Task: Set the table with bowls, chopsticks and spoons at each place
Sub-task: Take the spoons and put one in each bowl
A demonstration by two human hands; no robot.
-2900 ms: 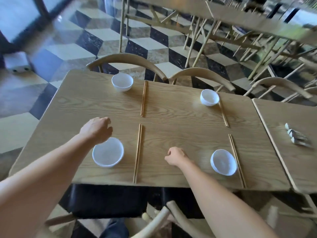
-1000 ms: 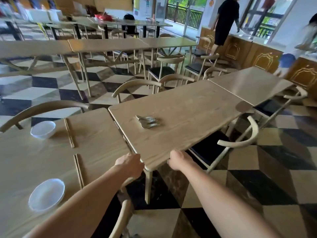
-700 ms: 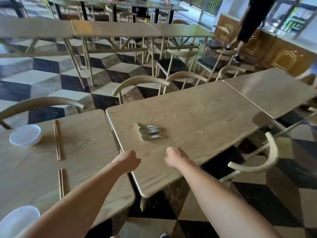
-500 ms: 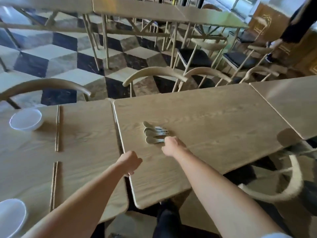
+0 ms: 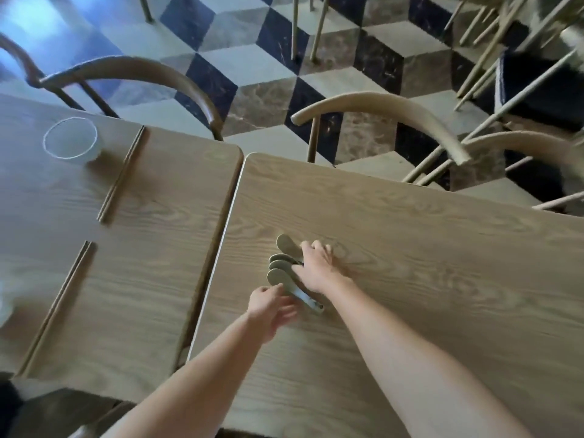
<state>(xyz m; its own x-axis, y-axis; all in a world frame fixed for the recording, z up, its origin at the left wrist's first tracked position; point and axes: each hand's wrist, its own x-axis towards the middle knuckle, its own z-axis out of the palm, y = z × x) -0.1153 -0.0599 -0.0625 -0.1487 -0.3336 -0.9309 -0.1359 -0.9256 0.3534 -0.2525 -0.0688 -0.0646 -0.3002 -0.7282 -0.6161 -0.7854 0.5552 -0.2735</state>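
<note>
Several pale spoons (image 5: 279,267) lie bunched near the left edge of the right-hand wooden table (image 5: 426,248). My right hand (image 5: 317,267) lies over their handles with fingers curled onto them. My left hand (image 5: 268,306) is just below, fingers apart, touching the handle end of the nearest spoon. On the left-hand table (image 5: 151,273) stand a white bowl (image 5: 71,142) and two pairs of wooden chopsticks (image 5: 121,178) (image 5: 58,303). The rim of another bowl (image 5: 4,303) shows at the left border.
A narrow gap (image 5: 208,263) separates the two tables. Curved wooden chair backs (image 5: 132,69) (image 5: 388,110) stand at the far edges. Behind them lie checkered floor and more chair legs (image 5: 493,36).
The view has dropped closer over the right table. My right hand has moved from beside the spoons onto their handles, and my left hand has come forward to the nearest spoon.
</note>
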